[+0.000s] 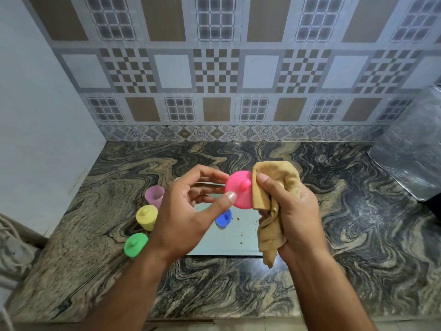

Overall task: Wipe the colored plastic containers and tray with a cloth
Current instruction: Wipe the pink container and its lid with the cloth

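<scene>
My left hand [191, 211] pinches the edge of a round pink lid [239, 191] with a knob, held above the counter. My right hand [290, 211] grips a tan cloth [274, 185] and presses it against the lid's right edge. Below lies a pale blue tray [229, 237] with a few crumbs on it and a blue lid [223, 218]. To the left stand a lilac cup [154, 195], a yellow lidded container [146, 217] and a green lidded container [134, 244].
The marbled stone counter [334, 247] runs to a tiled back wall [214, 91] and a plain wall on the left. A steel tray [410, 149] leans at the far right. The counter's front edge is close to me.
</scene>
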